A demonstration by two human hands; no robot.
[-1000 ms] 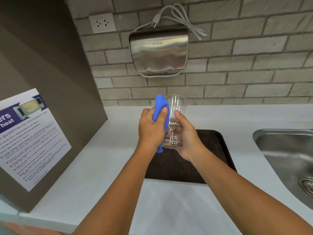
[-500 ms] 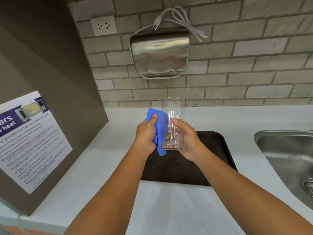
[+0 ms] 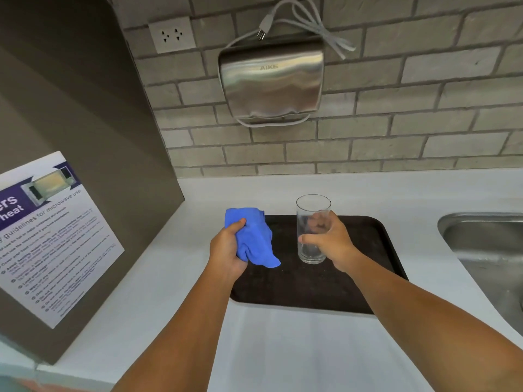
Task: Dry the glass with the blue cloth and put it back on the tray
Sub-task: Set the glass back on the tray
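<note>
A clear drinking glass (image 3: 310, 219) stands upright with its base on or just above the dark brown tray (image 3: 370, 267); contact is hard to tell. My right hand (image 3: 329, 241) is wrapped around its lower half from the right. My left hand (image 3: 227, 250) holds the crumpled blue cloth (image 3: 252, 241) over the tray's left edge, a short gap away from the glass. The cloth no longer touches the glass.
The tray lies on a white counter (image 3: 283, 343). A steel sink (image 3: 492, 250) is at the right. A brown panel with a microwave notice (image 3: 48, 236) stands at the left. A steel hand dryer (image 3: 271, 80) and a wall socket (image 3: 172, 33) hang on the brick wall.
The cloth has come off the glass and my hands have moved apart. My right hand has lowered the glass down to the tray; my left hand has drawn the cloth left.
</note>
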